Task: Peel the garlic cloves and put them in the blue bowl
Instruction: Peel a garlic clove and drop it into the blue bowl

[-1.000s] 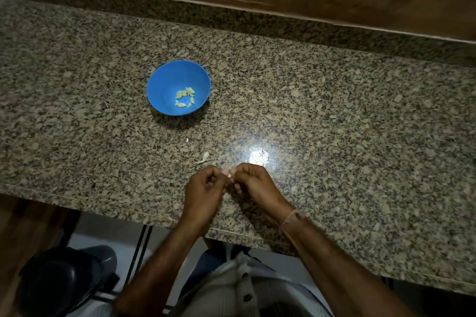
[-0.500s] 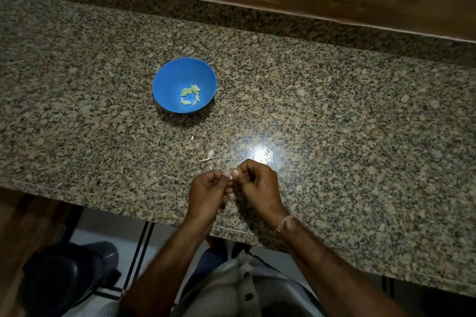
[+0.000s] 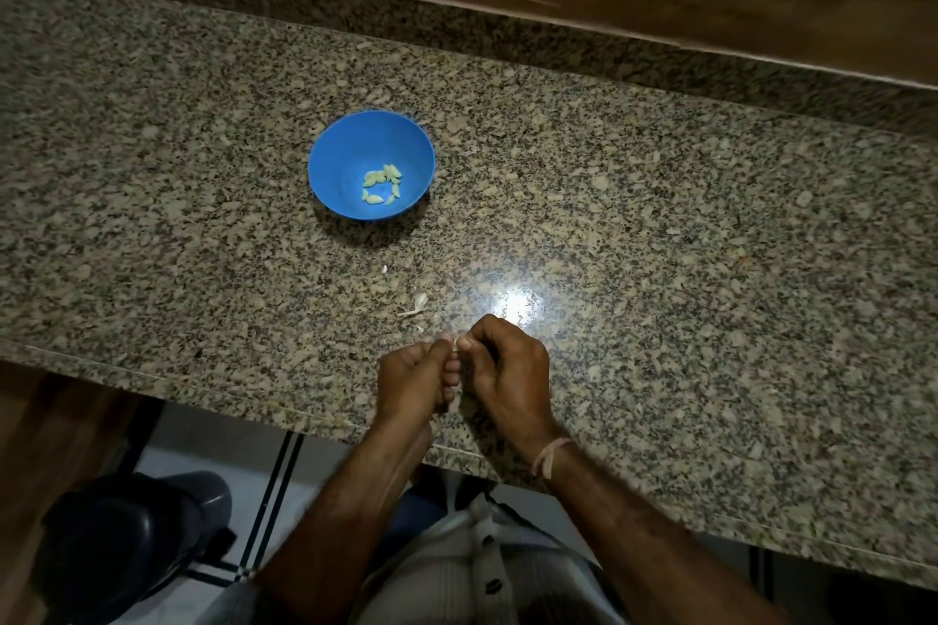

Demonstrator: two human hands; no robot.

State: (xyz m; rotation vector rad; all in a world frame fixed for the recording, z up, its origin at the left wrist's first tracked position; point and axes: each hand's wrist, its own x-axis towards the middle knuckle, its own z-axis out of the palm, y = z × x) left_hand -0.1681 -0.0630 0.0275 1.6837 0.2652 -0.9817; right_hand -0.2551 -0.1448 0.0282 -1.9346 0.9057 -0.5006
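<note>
Garlic clove pinched between curled fingertips of left hand and right hand above near counter edge; grip unchanged from 0.5 s ago; one blue bowl far-left, unmoved; about seven peeled cloves inside; three skin scraps between.

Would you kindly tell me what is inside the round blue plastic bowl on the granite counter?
The round blue plastic bowl holds a small cluster of pale peeled garlic cloves at its bottom, nothing else visible. Whatever lies beneath the cloves is covered.
</note>
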